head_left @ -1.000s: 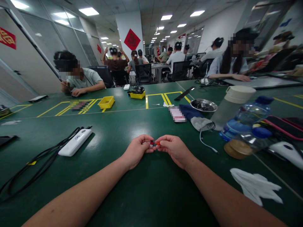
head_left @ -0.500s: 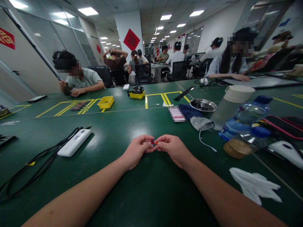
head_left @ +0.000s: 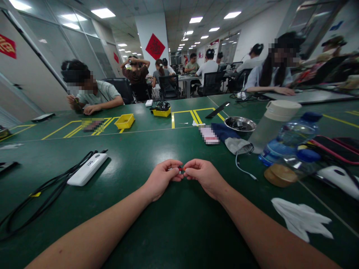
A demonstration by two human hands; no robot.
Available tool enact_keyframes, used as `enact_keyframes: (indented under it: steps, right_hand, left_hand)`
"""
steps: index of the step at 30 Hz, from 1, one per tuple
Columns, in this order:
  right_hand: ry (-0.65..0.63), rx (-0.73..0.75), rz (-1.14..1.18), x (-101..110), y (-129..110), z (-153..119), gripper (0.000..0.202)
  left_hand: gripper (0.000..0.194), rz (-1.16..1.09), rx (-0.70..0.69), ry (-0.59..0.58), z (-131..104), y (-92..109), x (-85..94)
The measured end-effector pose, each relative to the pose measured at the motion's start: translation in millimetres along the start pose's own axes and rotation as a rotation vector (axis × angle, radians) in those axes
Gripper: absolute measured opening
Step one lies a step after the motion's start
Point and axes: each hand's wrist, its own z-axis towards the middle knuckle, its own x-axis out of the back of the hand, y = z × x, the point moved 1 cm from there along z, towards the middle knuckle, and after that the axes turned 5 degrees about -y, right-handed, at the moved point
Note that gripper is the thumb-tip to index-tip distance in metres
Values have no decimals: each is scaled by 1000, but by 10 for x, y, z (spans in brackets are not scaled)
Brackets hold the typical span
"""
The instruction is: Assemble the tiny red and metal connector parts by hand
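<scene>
A white pillar (head_left: 140,28) carries a red diamond-shaped sign (head_left: 155,46). Left of the pillar, glass panels (head_left: 75,41) line the wall; right of it stands a pale wall (head_left: 260,30). Bright ceiling lights (head_left: 103,13) recede beyond it. Mesh-backed chairs (head_left: 169,85) stand below, past the green surface (head_left: 134,149).

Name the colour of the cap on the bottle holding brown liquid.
The cap is blue; it shows in the head view.
</scene>
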Motion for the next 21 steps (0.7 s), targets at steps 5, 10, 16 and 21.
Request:
enact_keyframes:
  steps: [5,10,16,21]
  right_hand:
    - [29,0,13,4,11,7,15]
    - [37,-54,131,5,-18,10,13]
    - [38,-67,140,22,-6,15,10]
    - [35,-65,94,12,8,19,9]
  left_hand:
    - [19,-92,16,-26,7,11,1]
    - [16,-130,18,-5,-6,51,-12]
    - [19,-141,32,-5,2,26,7]
    - [22,-106,9,-29,12,-1,22]
